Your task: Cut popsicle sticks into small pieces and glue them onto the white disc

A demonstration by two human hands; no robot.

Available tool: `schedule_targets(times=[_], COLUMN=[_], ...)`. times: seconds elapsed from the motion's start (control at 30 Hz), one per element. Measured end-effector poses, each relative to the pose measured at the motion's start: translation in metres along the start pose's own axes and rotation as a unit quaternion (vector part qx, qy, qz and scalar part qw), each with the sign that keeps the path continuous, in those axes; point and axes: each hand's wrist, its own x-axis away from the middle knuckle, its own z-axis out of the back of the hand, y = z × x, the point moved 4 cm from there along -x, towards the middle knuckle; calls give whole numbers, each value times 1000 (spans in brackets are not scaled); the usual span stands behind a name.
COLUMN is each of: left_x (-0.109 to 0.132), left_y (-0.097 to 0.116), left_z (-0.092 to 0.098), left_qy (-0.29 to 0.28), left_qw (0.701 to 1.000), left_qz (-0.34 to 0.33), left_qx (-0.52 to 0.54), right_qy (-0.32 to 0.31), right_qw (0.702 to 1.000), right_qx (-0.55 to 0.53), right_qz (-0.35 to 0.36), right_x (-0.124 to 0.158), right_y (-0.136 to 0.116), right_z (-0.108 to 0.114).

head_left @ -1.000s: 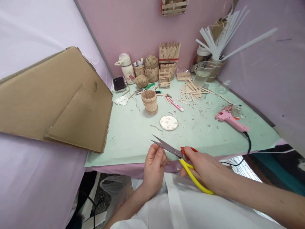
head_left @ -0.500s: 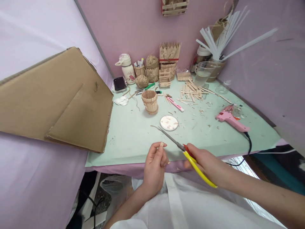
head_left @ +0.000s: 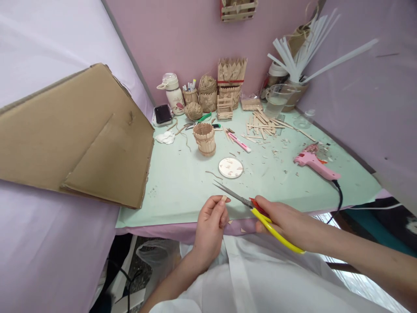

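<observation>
1. Head view: the left hand (head_left: 210, 224)'s fingers pinched a small pale wooden piece (head_left: 224, 198) above the near edge of the pale green desk (head_left: 176, 187).
2. The right hand (head_left: 282, 221)'s fingers gripped metal scissors with yellow and red handles (head_left: 233, 193); their blades, slightly parted, pointed just past the piece.
3. Several small wooden chips (head_left: 231, 161) already lay on a round white dish (head_left: 224, 172), apparently cut; whether the held piece needed more trimming could not be told.
4. Beyond, loose pale wooden sticks (head_left: 260, 124) remained in a pile, seemingly unused.
</observation>
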Motion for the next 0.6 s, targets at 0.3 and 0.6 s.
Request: schedule_targets(times=[0.3, 0.6], left_x=[1, 2], left_y=[1, 0], left_z=[3, 4], left_qy=[-23, -21], left_qw=[999, 998], left_qz=[-46, -51], left_qx=[-17, -19], right_qy=[-2, -2], right_qw=[999, 998], right_qx=[46, 52], right_qz=[-12, -23], right_x=[7, 9], right_y=[-11, -11], right_z=[8, 7])
